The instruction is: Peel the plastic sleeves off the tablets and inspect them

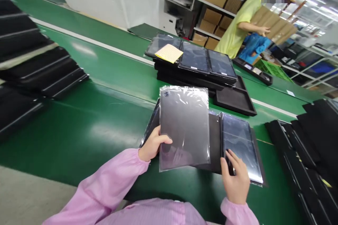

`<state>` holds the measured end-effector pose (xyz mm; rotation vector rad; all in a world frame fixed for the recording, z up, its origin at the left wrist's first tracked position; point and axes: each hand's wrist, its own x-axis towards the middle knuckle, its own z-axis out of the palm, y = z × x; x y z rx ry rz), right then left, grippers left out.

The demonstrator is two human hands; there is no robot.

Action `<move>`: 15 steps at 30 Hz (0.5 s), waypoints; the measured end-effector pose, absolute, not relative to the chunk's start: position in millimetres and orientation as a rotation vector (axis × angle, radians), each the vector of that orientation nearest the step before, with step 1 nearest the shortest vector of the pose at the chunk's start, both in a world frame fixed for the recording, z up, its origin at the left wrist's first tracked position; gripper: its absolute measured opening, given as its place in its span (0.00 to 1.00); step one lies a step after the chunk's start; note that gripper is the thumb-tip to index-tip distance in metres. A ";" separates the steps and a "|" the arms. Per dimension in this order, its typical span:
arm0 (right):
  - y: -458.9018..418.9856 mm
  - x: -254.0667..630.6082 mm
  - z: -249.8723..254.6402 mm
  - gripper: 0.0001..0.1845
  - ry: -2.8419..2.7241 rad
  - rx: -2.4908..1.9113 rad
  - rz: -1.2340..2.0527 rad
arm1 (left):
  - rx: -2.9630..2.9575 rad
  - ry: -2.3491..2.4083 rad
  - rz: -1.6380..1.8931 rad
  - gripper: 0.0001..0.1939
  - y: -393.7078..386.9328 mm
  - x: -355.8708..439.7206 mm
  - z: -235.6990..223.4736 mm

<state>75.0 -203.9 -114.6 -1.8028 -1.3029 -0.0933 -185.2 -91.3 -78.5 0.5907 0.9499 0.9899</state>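
Left hand: your left hand (154, 144) grips the left edge of the grey flat tablet in a clear plastic sleeve (185, 126), thumb on top; fingers beneath, hidden.
Right hand: your right hand (237, 179), thumb and forefinger slightly parted, is at the near-left edge of the dark glossy tablet in clear film (241, 144); you cannot tell whether it grips.
Grey tablet: tilted, above the black flat tray (215, 140), round camera mark at its upper-left corner.
Slip risk: slick film and your one-sided hold could let the grey tablet pivot or drop.
Scrape risk: its low right edge could catch the tray's divider or knock the dark tablet.
Snag risk: loose sleeve margins could crease under your fingers.
Far edge: black tray stack carrying dark sleeved tablets (195, 72), just beyond; yellow paper note (169, 53) on top.
Right edge: black stepped stack (303, 147), near the dark tablet, leaving you a narrow gap.
Open room: widest leftward, over the green smooth worktop (79, 123), as far as the black ridged stack (29, 42).
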 end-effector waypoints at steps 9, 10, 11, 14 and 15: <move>-145.5 25.0 -73.3 0.18 -1.206 -1.627 0.160 | 0.818 0.826 0.940 0.17 -95.5 -194.0 -85.9; -142.5 22.3 -71.7 0.18 -1.208 -1.631 0.121 | 0.839 0.818 0.936 0.17 -95.4 -194.5 -86.2; -141.0 19.3 -70.4 0.17 -1.225 -1.634 0.077 | 0.857 0.806 0.932 0.17 -95.2 -194.9 -86.3; -144.8 3.6 -70.8 0.11 -1.368 -1.551 -0.042 | 0.908 0.790 0.946 0.17 -94.2 -195.2 -86.1; -148.1 -4.9 -73.5 0.08 -1.445 -1.493 -0.044 | 0.926 0.788 0.951 0.17 -94.1 -195.3 -86.0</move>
